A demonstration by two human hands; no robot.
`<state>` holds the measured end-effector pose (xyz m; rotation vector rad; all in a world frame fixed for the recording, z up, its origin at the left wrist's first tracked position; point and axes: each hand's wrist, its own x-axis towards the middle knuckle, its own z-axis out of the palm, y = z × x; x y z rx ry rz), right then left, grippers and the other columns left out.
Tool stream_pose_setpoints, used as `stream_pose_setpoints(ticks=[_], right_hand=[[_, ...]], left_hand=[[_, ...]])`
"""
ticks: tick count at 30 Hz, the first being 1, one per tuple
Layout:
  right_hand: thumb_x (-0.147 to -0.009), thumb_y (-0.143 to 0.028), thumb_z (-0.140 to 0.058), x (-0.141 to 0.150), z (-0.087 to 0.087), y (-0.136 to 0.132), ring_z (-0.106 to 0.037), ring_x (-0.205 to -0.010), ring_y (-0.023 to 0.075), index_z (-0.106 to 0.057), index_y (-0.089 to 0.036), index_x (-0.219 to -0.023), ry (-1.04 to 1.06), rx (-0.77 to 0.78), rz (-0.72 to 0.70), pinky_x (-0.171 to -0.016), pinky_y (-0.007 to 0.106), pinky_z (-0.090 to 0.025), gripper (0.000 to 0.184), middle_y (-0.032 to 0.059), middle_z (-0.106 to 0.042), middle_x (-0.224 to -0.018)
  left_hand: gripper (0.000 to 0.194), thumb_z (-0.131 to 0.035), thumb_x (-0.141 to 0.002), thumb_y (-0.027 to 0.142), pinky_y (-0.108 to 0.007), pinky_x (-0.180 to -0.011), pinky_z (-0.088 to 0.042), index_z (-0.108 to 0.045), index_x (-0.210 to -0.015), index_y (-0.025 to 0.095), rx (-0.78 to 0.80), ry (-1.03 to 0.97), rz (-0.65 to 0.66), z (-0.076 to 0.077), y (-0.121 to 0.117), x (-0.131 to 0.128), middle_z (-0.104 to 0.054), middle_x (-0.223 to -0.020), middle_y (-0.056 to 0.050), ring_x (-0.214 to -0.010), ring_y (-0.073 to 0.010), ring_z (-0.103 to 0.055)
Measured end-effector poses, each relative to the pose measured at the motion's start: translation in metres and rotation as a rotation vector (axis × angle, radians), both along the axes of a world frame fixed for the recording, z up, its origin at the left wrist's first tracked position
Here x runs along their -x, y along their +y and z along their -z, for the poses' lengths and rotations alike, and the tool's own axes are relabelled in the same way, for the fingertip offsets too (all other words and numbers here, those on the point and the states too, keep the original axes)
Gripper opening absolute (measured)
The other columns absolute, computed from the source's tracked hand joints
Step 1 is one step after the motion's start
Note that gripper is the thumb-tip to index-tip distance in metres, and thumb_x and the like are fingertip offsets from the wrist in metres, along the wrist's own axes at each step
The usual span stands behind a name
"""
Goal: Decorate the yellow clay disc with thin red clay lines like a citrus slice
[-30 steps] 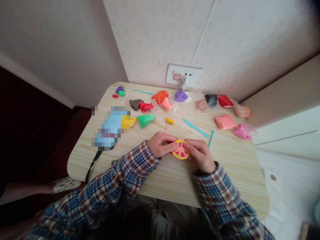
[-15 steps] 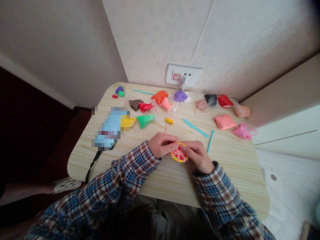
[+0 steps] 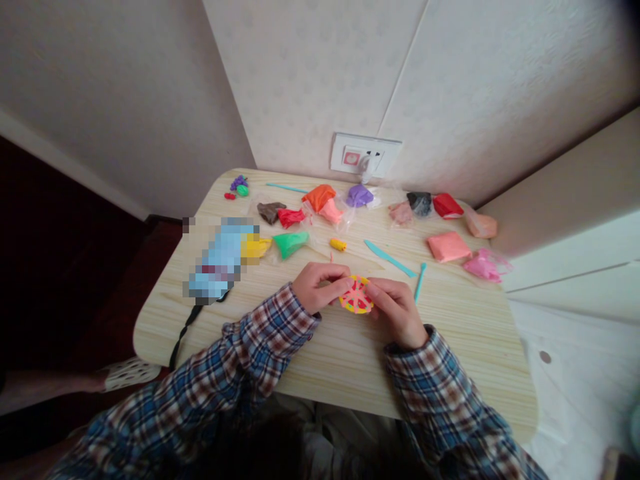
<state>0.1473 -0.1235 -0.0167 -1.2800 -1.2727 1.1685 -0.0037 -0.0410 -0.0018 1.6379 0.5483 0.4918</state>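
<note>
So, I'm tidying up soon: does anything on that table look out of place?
Mainly the thin pink strip just beyond the left hand: it lies loose on the table, while similar strips cross the round piece.

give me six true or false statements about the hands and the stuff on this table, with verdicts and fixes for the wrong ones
1. The left hand and right hand both hold the disc. True.
2. The disc is plain blue. False: pink strips cross it, and its rim is yellow.
3. The green clay lies left of the blue knife. True.
4. The right hand grips the knife. False: the knife lies on the table.
5. The purple clay lies nearer the wall than the knife does. True.
6. The person's forearms are bare. False: plaid sleeves cover them.
</note>
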Motion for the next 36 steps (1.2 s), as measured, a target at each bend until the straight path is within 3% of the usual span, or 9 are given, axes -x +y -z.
stream_pose_setpoints(ticks=[9, 15, 17, 21, 24, 28, 32, 34, 36], right_hand=[[-0.086, -0.044, -0.048, 0.000, 0.002, 0.003, -0.036, -0.049, 0.0104, -0.047, -0.020, -0.055, -0.034, -0.046, 0.103, -0.048, 0.025, -0.027, 0.039, -0.0039, -0.041, -0.050], [-0.085, -0.036, -0.050, -0.001, 0.004, -0.002, -0.046, -0.059, 0.0129, -0.051, -0.019, -0.061, -0.421, -0.130, 0.148, -0.066, 0.031, -0.031, 0.029, -0.0023, -0.051, -0.057], [-0.087, -0.034, -0.047, -0.001, 0.006, -0.005, -0.045, -0.058, 0.0126, -0.050, -0.019, -0.061, -0.480, -0.141, 0.146, -0.067, 0.032, -0.030, 0.030, -0.0027, -0.049, -0.057], [-0.088, -0.032, -0.046, 0.001, 0.006, -0.012, -0.045, -0.061, 0.0122, -0.051, -0.018, -0.062, -0.644, -0.138, 0.108, -0.068, 0.032, -0.026, 0.029, -0.0028, -0.048, -0.061], [-0.087, -0.030, -0.048, 0.004, 0.005, -0.015, -0.048, -0.068, 0.0133, -0.051, -0.018, -0.062, -0.798, -0.141, 0.073, -0.072, 0.033, -0.023, 0.029, -0.0018, -0.051, -0.065], [-0.089, -0.032, -0.047, 0.003, 0.005, -0.016, -0.048, -0.068, 0.0139, -0.052, -0.018, -0.062, -0.857, -0.163, 0.148, -0.073, 0.034, -0.024, 0.030, -0.0017, -0.051, -0.065], [-0.088, -0.030, -0.048, -0.004, 0.005, -0.020, -0.050, -0.070, 0.0150, -0.057, -0.019, -0.072, -0.859, -0.215, 0.280, -0.075, 0.035, -0.027, 0.021, -0.0002, -0.054, -0.070], [-0.087, -0.027, -0.048, -0.007, 0.005, -0.023, -0.052, -0.079, 0.0169, -0.062, -0.020, -0.089, -0.897, -0.266, 0.241, -0.076, 0.035, -0.028, 0.016, 0.0023, -0.057, -0.082], [-0.087, -0.022, -0.045, -0.008, 0.005, -0.026, -0.052, -0.083, 0.0182, -0.062, -0.021, -0.105, -0.980, -0.318, 0.145, -0.077, 0.036, -0.027, 0.025, 0.0037, -0.057, -0.088]], left_hand=[[0.032, -0.048, -0.080, 0.040, -0.018, -0.043, -0.032, -0.048, -0.061, 0.014, 0.011, -0.025, -0.043, 0.005, 0.003, -0.003, -0.046, -0.048, 0.004, -0.042, -0.0059, -0.041], [0.034, -0.046, -0.082, 0.039, -0.018, -0.042, -0.032, -0.049, -0.059, 0.015, -0.083, 0.082, -0.058, 0.009, 0.004, 0.001, -0.047, -0.045, 0.004, -0.041, -0.0069, -0.043], [0.031, -0.046, -0.083, 0.037, -0.019, -0.044, -0.034, -0.052, -0.061, 0.015, -0.224, 0.112, -0.092, 0.010, 0.003, 0.004, -0.051, -0.048, 0.003, -0.044, -0.0077, -0.046], [0.020, -0.050, -0.082, 0.029, -0.024, -0.056, -0.039, -0.058, -0.070, 0.014, -0.696, 0.177, -0.230, 0.009, -0.002, 0.013, -0.057, -0.054, 0.001, -0.051, -0.0101, -0.050], [0.018, -0.049, -0.083, 0.025, -0.026, -0.060, -0.040, -0.059, -0.073, 0.015, -0.898, 0.172, -0.256, 0.008, -0.011, 0.023, -0.059, -0.060, -0.001, -0.057, -0.0123, -0.053], [0.023, -0.049, -0.086, 0.031, -0.032, -0.074, -0.044, -0.064, -0.090, 0.014, -1.067, 0.219, -0.165, 0.015, -0.022, 0.034, -0.068, -0.088, -0.008, -0.083, -0.0193, -0.058], [0.040, -0.039, -0.092, 0.037, -0.040, -0.094, -0.036, -0.055, -0.120, 0.015, -1.173, 0.271, -0.045, 0.026, -0.027, 0.038, -0.062, -0.119, -0.010, -0.117, -0.0237, -0.049], [0.042, -0.034, -0.093, 0.038, -0.045, -0.100, -0.029, -0.051, -0.126, 0.017, -1.211, 0.317, 0.002, 0.030, -0.028, 0.038, -0.057, -0.127, -0.010, -0.125, -0.0246, -0.042], [0.044, -0.033, -0.094, 0.038, -0.048, -0.103, -0.024, -0.048, -0.129, 0.018, -1.226, 0.361, 0.045, 0.032, -0.028, 0.038, -0.054, -0.132, -0.009, -0.129, -0.0255, -0.039]])
